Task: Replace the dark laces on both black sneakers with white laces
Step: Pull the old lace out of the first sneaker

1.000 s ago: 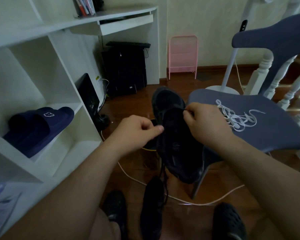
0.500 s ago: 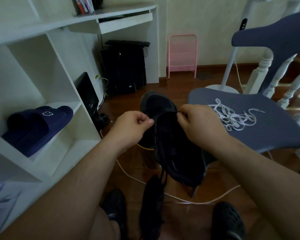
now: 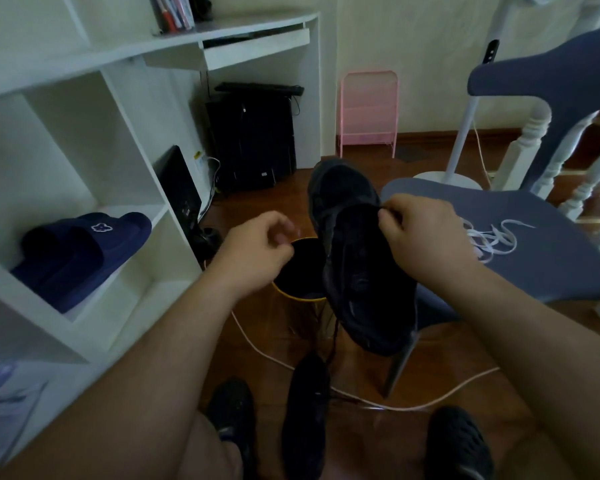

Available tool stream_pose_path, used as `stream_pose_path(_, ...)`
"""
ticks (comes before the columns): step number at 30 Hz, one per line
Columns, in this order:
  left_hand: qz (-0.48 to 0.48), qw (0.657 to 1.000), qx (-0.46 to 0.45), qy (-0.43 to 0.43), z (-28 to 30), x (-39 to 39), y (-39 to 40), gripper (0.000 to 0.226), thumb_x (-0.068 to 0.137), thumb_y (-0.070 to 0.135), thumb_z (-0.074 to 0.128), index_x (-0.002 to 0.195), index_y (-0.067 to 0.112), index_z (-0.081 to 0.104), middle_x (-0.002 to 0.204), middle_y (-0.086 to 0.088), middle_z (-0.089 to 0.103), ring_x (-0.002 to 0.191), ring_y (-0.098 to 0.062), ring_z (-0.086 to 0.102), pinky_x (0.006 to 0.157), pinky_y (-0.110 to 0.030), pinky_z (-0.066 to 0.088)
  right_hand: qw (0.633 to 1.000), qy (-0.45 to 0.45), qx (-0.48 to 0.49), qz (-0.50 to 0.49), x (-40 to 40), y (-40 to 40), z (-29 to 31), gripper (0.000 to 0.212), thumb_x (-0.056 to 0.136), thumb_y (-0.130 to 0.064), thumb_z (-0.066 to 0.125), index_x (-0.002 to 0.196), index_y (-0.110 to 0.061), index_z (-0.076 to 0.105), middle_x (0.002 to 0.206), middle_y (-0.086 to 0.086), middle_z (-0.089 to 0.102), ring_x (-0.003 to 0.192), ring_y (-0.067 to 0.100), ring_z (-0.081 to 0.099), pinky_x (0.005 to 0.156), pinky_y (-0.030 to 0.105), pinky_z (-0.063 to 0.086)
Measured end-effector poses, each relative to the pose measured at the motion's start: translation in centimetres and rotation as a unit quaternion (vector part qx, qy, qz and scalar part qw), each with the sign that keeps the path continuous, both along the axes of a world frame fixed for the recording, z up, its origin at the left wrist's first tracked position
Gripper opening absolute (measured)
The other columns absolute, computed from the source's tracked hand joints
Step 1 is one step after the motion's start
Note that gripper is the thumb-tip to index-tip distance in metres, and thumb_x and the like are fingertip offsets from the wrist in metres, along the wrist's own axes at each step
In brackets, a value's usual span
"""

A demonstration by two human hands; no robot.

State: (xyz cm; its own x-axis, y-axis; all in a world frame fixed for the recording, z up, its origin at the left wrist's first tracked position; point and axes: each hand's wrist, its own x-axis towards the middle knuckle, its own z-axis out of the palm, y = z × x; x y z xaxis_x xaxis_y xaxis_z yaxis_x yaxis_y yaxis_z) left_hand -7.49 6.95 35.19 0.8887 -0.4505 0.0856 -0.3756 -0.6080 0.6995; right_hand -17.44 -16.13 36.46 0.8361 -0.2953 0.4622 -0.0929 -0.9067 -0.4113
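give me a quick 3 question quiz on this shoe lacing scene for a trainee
1. True or false: the white laces are already threaded into the held sneaker.
2. Which hand grips the held sneaker? A) left hand B) right hand
3. Fill in: the second sneaker lies on the ____.

Key: 1 false, they lie on the blue chair seat. 2 B. 3 floor.

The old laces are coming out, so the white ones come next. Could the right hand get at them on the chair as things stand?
Probably yes: the white laces lie uncovered on the chair seat beside the right hand, but it grips the sneaker.
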Motion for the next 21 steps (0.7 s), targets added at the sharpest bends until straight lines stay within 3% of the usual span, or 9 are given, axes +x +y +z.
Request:
stream_pose_path(2,0.004,0.996,-0.076,-0.057,0.1,-0.8,-1.5,0.019,0.096,0.025,0.066,0.109,0.040,0.066,0.097,0.015,0.066,0.081,-0.006,0.062,0.074,-0.031,0.054,1.000,0.001,-0.006,0.004,0.1,0.6,0.0,0.024,0.103,-0.028,0.051,0.090,-0.013,0.067,0.080,0.009,0.067,0.078,0.034,0.060,0.075,0.047,0.051)
stream_pose_path(5,-0.022,0.993,-0.055,-0.103,-0.6,-1.3,-2.8,0.016,0.103,0.040,0.062,0.118,0.039,0.063,0.099,0.016,0.063,0.083,-0.004,0.059,0.075,-0.032,0.053,0.999,-0.006,-0.037,0.021,0.3,1.3,-0.1,0.026,0.102,-0.029,0.050,0.092,-0.013,0.067,0.082,0.009,0.068,0.076,0.033,0.060,0.070,0.048,0.052)
stream_pose_path(9,-0.020,0.993,-0.036,-0.107,-1.3,-1.0,-3.2,0.006,0.106,0.039,0.058,0.108,0.037,0.063,0.095,0.015,0.062,0.085,-0.006,0.059,0.071,-0.033,0.050,0.998,-0.005,-0.056,0.025,0.1,1.2,-0.3,0.027,0.103,-0.028,0.049,0.086,-0.012,0.063,0.077,0.009,0.063,0.070,0.033,0.057,0.065,0.048,0.051)
stream_pose_path(12,-0.032,0.996,-0.026,-0.084,-1.7,-0.6,-3.1,0.010,0.108,0.040,0.055,0.102,0.035,0.062,0.090,0.014,0.061,0.079,-0.005,0.057,0.065,-0.031,0.043,0.998,-0.004,-0.062,0.026,0.1,1.1,-0.5,0.028,0.103,-0.029,0.048,0.087,-0.012,0.064,0.080,0.008,0.065,0.072,0.032,0.059,0.066,0.048,0.052)
stream_pose_path(15,-0.015,0.998,-0.018,-0.060,-1.9,-0.3,-2.7,0.012,0.103,0.042,0.059,0.095,0.035,0.064,0.080,0.010,0.063,0.070,-0.011,0.059,0.063,-0.039,0.049,0.998,0.003,-0.062,0.030,0.0,1.0,-0.5,0.028,0.103,-0.029,0.048,0.086,-0.013,0.063,0.079,0.007,0.065,0.073,0.032,0.059,0.067,0.047,0.052)
stream_pose_path(18,0.043,0.988,0.145,-0.032,-2.0,1.1,-1.4,0.019,0.092,0.044,0.068,0.083,0.029,0.065,0.078,0.007,0.065,0.074,-0.017,0.063,0.070,-0.039,0.054,0.999,-0.002,-0.032,0.005,0.0,-0.1,0.1,0.028,0.103,-0.026,0.048,0.083,-0.012,0.061,0.074,0.005,0.060,0.072,0.032,0.057,0.066,0.045,0.049)
stream_pose_path(21,-0.006,0.941,0.315,0.127,-2.2,2.1,0.0,0.025,0.096,0.038,0.069,0.091,0.013,0.071,0.077,-0.002,0.055,0.072,-0.021,0.055,0.067,-0.034,0.045,1.000,-0.026,-0.008,-0.012,-0.2,-1.1,0.8,0.026,0.103,-0.025,0.050,0.087,-0.010,0.065,0.074,0.006,0.060,0.071,0.030,0.056,0.067,0.044,0.047)
